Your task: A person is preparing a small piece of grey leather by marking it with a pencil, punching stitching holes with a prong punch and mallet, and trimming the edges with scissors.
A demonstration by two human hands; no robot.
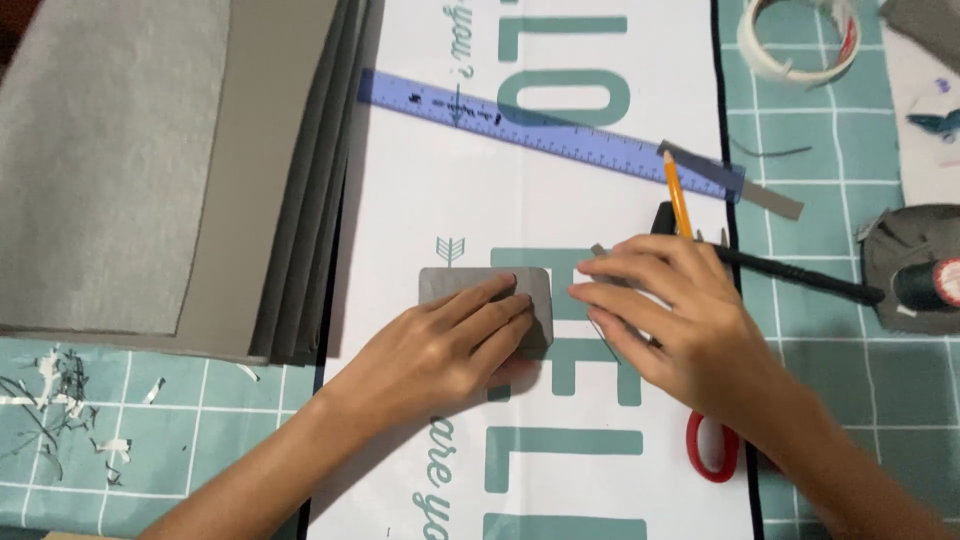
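A small grey card piece with rounded corners point(470, 285) lies on a white sheet printed with teal letters point(440, 200). My left hand point(450, 345) rests flat on it, fingers pressing its right part. My right hand point(665, 310) lies just to the right of it, fingers stretched leftward over another small grey piece point(600, 250), of which only a corner shows. Whether that hand grips this piece I cannot tell. Red scissor handles point(712, 450) stick out from under my right wrist.
A blue ruler point(520, 125) lies slanted across the white sheet. An orange pencil point(677, 195), a grey strip point(760, 190) and a black rod-like tool point(800, 275) lie to the right. A stack of grey boards point(200, 170) fills the left. A tape roll point(795, 40) sits top right; scraps point(60, 400) lower left.
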